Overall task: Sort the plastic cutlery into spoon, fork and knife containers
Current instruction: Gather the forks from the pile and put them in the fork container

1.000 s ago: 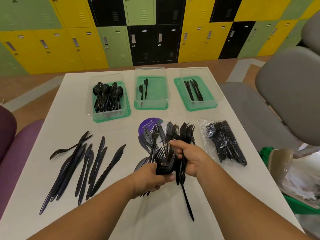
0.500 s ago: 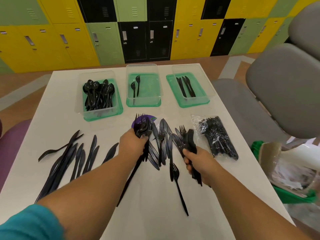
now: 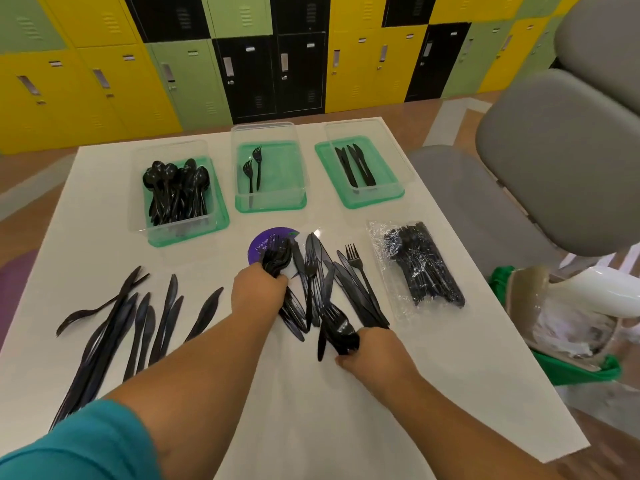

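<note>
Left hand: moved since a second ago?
Yes. The left hand, clutching a bunch of forks, went forward, away from the right hand, to the purple sticker.

flat white surface (image 3: 433, 375): plain white | loose plastic cutlery (image 3: 329, 289): glossy black | three clear plastic containers (image 3: 270, 174): transparent walls, green bases | round sticker (image 3: 268, 242): purple, white lettering | sleeve (image 3: 79, 445): teal | lockers (image 3: 242, 64): yellow, green, black blocks | padded chair (image 3: 554, 150): grey
</note>
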Motion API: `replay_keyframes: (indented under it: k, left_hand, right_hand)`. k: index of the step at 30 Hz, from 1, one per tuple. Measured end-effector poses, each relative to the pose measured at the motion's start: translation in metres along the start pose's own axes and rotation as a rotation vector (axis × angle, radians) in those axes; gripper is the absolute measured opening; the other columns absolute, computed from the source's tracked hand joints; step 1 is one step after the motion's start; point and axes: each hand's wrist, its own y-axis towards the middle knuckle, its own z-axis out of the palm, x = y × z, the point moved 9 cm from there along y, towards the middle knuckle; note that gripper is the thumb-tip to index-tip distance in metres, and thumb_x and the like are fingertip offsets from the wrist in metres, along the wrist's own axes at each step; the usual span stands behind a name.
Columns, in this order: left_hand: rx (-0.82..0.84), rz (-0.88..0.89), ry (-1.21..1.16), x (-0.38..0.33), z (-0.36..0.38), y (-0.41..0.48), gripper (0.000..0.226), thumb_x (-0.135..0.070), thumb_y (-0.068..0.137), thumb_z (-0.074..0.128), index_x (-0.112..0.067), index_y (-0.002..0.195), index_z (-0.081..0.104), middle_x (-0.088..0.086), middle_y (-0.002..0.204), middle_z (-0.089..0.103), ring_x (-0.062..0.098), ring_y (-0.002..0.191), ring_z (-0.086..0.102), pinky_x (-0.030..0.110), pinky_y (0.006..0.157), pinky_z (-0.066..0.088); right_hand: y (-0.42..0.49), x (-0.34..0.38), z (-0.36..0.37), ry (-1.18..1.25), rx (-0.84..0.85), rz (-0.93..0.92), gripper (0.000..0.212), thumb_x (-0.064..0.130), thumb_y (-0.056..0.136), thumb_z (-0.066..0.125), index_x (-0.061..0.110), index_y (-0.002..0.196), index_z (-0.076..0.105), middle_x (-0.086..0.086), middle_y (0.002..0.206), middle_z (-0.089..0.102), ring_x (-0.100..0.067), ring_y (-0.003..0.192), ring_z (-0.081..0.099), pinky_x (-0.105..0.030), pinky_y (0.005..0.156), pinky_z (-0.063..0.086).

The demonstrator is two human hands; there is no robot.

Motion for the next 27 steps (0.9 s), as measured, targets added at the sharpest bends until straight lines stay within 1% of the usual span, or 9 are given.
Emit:
replay_keyframes:
  k: [3, 5, 7, 11, 15, 18, 20, 23, 27]
  left_hand:
    - [-0.060, -0.008, -0.078, 0.001, -0.006, -0.007, 0.014, -0.022, 0.083, 0.056, -0.008, 0.082, 0.057, 0.006, 0.071, 0.054, 0.027, 0.071, 0.053, 0.029, 0.062, 0.037]
    - [-0.078, -0.015, -0.121, -0.001, -0.006, -0.014, 0.010, -0.020, 0.084, 0.056, -0.011, 0.089, 0.055, 0.004, 0.076, 0.054, 0.026, 0.074, 0.052, 0.030, 0.066, 0.039]
    - [-0.051, 0.009, -0.135, -0.007, 0.002, -0.017, 0.015, -0.020, 0.085, 0.057, -0.011, 0.097, 0.056, 0.003, 0.082, 0.055, 0.026, 0.079, 0.054, 0.030, 0.070, 0.040]
    - [0.066, 0.054, -0.081, -0.017, 0.024, -0.019, 0.030, -0.035, 0.082, 0.067, -0.016, 0.104, 0.061, -0.001, 0.089, 0.063, 0.018, 0.080, 0.055, 0.029, 0.072, 0.044]
    - [0.112, 0.065, 0.059, -0.020, 0.032, -0.018, 0.029, -0.039, 0.081, 0.066, -0.016, 0.099, 0.063, 0.004, 0.088, 0.068, 0.023, 0.081, 0.063, 0.031, 0.069, 0.049]
    - [0.135, 0.060, 0.090, -0.022, 0.033, -0.019, 0.024, -0.034, 0.085, 0.059, -0.013, 0.094, 0.064, 0.005, 0.082, 0.066, 0.023, 0.077, 0.063, 0.031, 0.068, 0.052]
    - [0.142, 0.045, 0.071, -0.021, 0.032, -0.021, 0.020, -0.032, 0.086, 0.057, -0.013, 0.087, 0.063, 0.005, 0.075, 0.063, 0.022, 0.074, 0.063, 0.032, 0.070, 0.055]
    - [0.132, 0.048, -0.006, -0.017, 0.025, -0.024, 0.019, -0.029, 0.085, 0.058, -0.014, 0.073, 0.058, 0.003, 0.065, 0.058, 0.022, 0.069, 0.061, 0.032, 0.068, 0.053]
    - [0.126, 0.069, -0.117, -0.011, 0.012, -0.029, 0.019, -0.027, 0.088, 0.055, -0.009, 0.082, 0.059, 0.003, 0.064, 0.055, 0.023, 0.070, 0.059, 0.030, 0.065, 0.050]
  right_hand:
    - [0.002, 0.002, -0.005, -0.011, -0.034, -0.015, 0.012, 0.028, 0.079, 0.064, 0.016, 0.081, 0.061, 0.000, 0.075, 0.061, -0.019, 0.073, 0.060, -0.024, 0.062, 0.046]
    - [0.002, 0.000, -0.005, 0.009, -0.031, -0.007, 0.015, 0.027, 0.079, 0.063, 0.019, 0.070, 0.053, 0.005, 0.064, 0.053, -0.018, 0.068, 0.056, -0.023, 0.059, 0.043]
    - [0.002, -0.004, -0.007, 0.080, -0.042, 0.013, 0.016, 0.026, 0.077, 0.064, 0.020, 0.066, 0.054, 0.007, 0.061, 0.052, -0.018, 0.064, 0.056, -0.024, 0.056, 0.044]
    - [0.003, -0.014, -0.019, 0.339, -0.070, 0.078, 0.015, 0.026, 0.077, 0.067, 0.013, 0.084, 0.069, 0.001, 0.063, 0.058, -0.018, 0.059, 0.056, -0.024, 0.055, 0.043]
    - [0.006, -0.011, -0.033, 0.512, -0.003, 0.114, 0.014, 0.022, 0.086, 0.061, 0.011, 0.079, 0.063, -0.002, 0.059, 0.048, -0.015, 0.053, 0.044, -0.023, 0.052, 0.036]
    - [0.009, 0.000, -0.037, 0.567, 0.096, 0.097, 0.014, 0.022, 0.093, 0.053, 0.017, 0.081, 0.056, -0.006, 0.070, 0.056, -0.015, 0.055, 0.048, -0.025, 0.050, 0.040]
    - [0.014, 0.008, -0.041, 0.575, 0.117, 0.054, 0.012, 0.020, 0.097, 0.048, 0.019, 0.086, 0.053, -0.006, 0.081, 0.065, -0.014, 0.056, 0.054, -0.025, 0.055, 0.044]
    - [0.025, 0.012, -0.053, 0.474, 0.042, 0.017, 0.016, 0.025, 0.100, 0.044, 0.020, 0.087, 0.051, -0.002, 0.080, 0.064, -0.012, 0.059, 0.052, -0.024, 0.057, 0.040]
    - [0.042, 0.015, -0.072, 0.358, -0.117, -0.004, 0.020, 0.034, 0.094, 0.055, 0.014, 0.099, 0.057, -0.005, 0.085, 0.060, -0.019, 0.073, 0.056, -0.028, 0.061, 0.045]
